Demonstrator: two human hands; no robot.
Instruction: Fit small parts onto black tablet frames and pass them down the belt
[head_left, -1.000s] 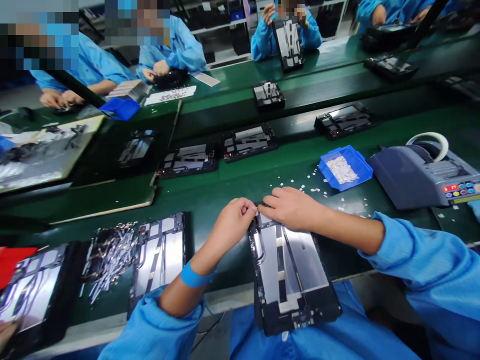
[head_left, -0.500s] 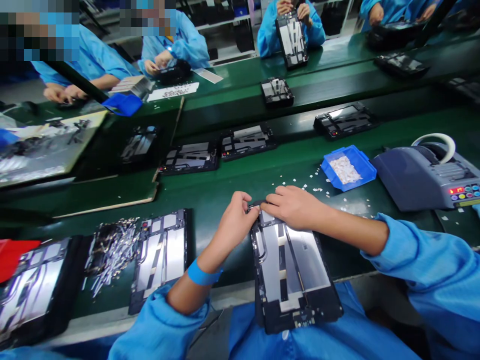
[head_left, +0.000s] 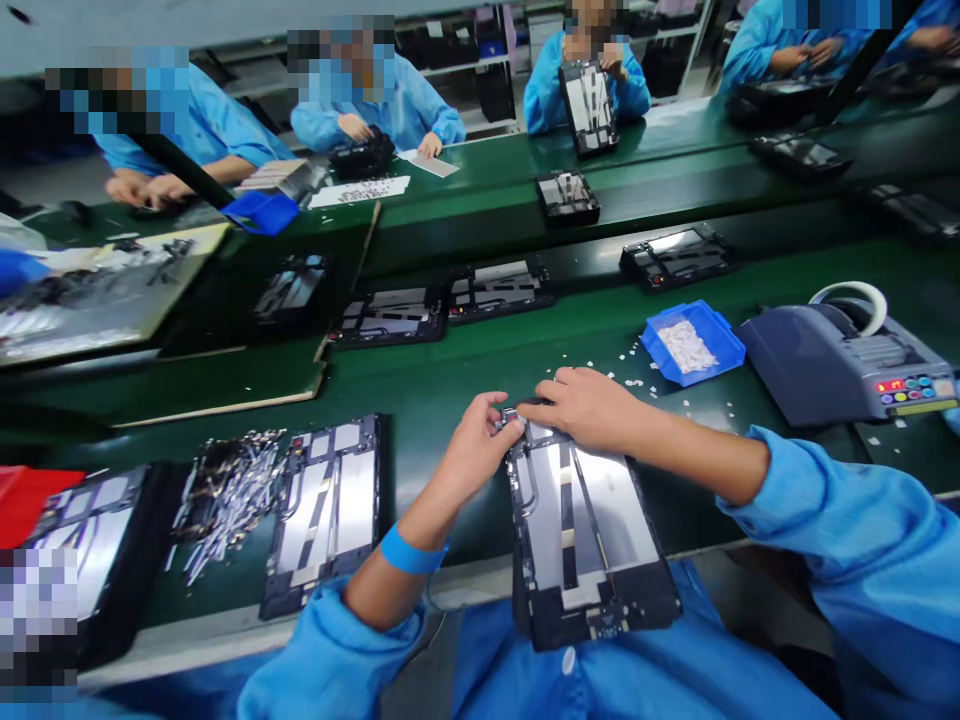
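Note:
An opened tablet (head_left: 616,510), its silver and black inside facing up, lies before me with its lower end past the bench edge. At its upper left corner is my left hand (head_left: 480,440), thumb on the corner and fingers curled round it. My right hand (head_left: 589,405) lies across the upper edge, closed, its fingertips close to my left thumb. A small part at that corner is mostly covered by my fingers. A blue band (head_left: 411,545) circles my left wrist.
Left of me are another opened tablet (head_left: 349,490), a heap of thin metal strips (head_left: 232,490) and a red tray (head_left: 30,500). A blue bin (head_left: 720,335) of small pale pieces and a tape dispenser (head_left: 810,360) stand right. More tablets (head_left: 499,285) line the bench; co-workers sit opposite.
My hands stay at the tablet's upper edge with only slight shifts of the fingers. The view has tilted a little. Across the bench, one co-worker's hand has moved to a flat pale sheet.

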